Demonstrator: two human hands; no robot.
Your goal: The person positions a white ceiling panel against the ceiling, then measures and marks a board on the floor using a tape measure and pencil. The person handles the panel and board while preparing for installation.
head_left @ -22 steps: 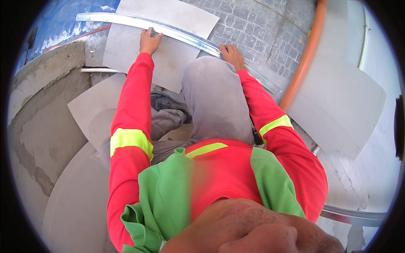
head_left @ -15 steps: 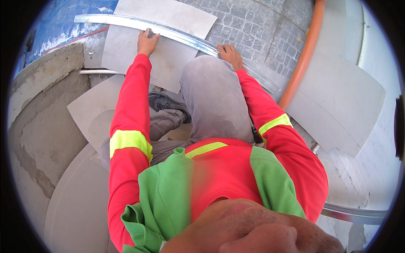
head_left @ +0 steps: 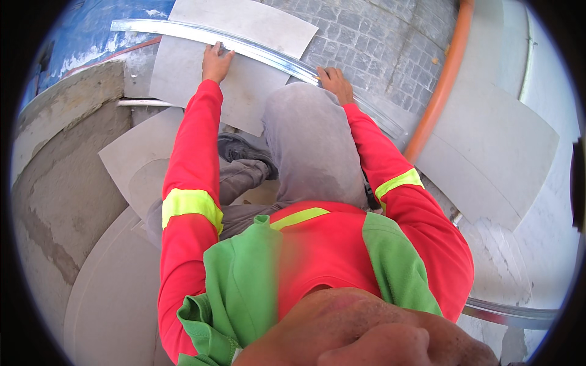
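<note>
A long silvery metal profile (head_left: 250,50) lies across a flat light-grey board (head_left: 183,70), running from upper left down toward the right. My left hand (head_left: 217,63) rests on the board, fingers apart, its fingertips at the profile's near edge. By the profile's right part, my right hand (head_left: 335,84) is closed in a pinch. A small yellow-orange tip, like a pencil's, shows at its fingertips; most of that thing is hidden. My bent knee (head_left: 308,140) in grey trousers stands between my arms and covers part of the board.
An orange pipe (head_left: 441,85) runs down on the right, beside another grey board (head_left: 488,152). Grey paving blocks (head_left: 372,43) lie beyond the profile. On the left are a rough concrete wall (head_left: 67,146) and a blue painted surface (head_left: 91,36). Another metal profile (head_left: 513,314) lies at lower right.
The whole view has shifted slightly. Both hands keep their places at the profile, and the orange tip at my right fingers shows a little more clearly.
</note>
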